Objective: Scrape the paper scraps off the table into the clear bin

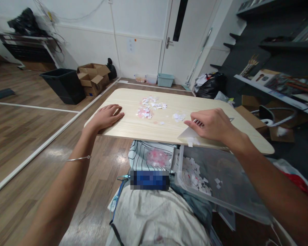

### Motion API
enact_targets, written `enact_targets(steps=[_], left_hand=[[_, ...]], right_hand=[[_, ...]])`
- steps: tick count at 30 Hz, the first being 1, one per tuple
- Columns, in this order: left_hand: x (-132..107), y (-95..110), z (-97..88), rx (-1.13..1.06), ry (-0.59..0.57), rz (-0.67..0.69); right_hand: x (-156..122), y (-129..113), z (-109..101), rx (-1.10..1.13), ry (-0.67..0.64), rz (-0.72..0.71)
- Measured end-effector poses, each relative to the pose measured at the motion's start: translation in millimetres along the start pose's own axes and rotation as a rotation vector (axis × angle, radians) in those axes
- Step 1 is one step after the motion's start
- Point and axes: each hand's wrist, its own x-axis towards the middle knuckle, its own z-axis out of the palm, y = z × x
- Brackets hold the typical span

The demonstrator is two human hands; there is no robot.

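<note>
My left hand (106,117) lies on the left front edge of a pale wooden board (125,109), fingers spread and slightly bent, holding nothing. In my right hand (210,123) is a flat, pale triangular piece, apparently a set square (188,134), its edge against the board near the front. A few white paper bits (192,141) hang at the front edge below it. Farther in lie a small pile of white pieces (179,117) and a larger scatter of white and pink pieces (145,112). Below the right side, a clear plastic bin (220,198) holds white pieces.
A striped cloth (137,155) and pink pieces in a clear bag (159,158) sit under the front edge. A black bin (64,87) and cardboard boxes (93,77) stand at left. Shelves (277,90) and a carton (254,118) line the right.
</note>
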Motion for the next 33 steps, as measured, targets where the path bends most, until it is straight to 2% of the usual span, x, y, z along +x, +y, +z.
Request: enact_targets(steps=[4, 8, 15, 22, 26, 30, 33], left_hand=[[0.2, -0.2, 0.9, 0.003, 0.007, -0.008], [0.1, -0.5, 1.2, 0.008, 0.007, -0.007], [0.9, -1.0, 0.3, 0.017, -0.010, -0.001], [1.0, 0.1, -0.3, 0.036, 0.008, -0.014], [0.5, 1.5, -1.2, 0.034, 0.011, -0.012], [0.9, 1.3, -1.2, 0.023, 0.006, -0.008], [1.2, 1.3, -1.1, 0.021, 0.000, -0.010]], right_hand=[[-6.1, 4.9, -5.0, 0.010, 0.022, 0.024], [-15.5, 15.6, -17.4, -0.002, 0.126, 0.043], [-55.5, 29.8, -37.1, -0.036, 0.183, -0.064], [-86.1, 34.3, -30.9, -0.024, 0.142, 0.024], [-91.1, 33.0, -29.3, -0.014, 0.125, 0.021], [-91.4, 31.3, -26.5, -0.054, 0.193, 0.079], [-92.0, 32.0, -20.6, -0.032, 0.193, 0.084]])
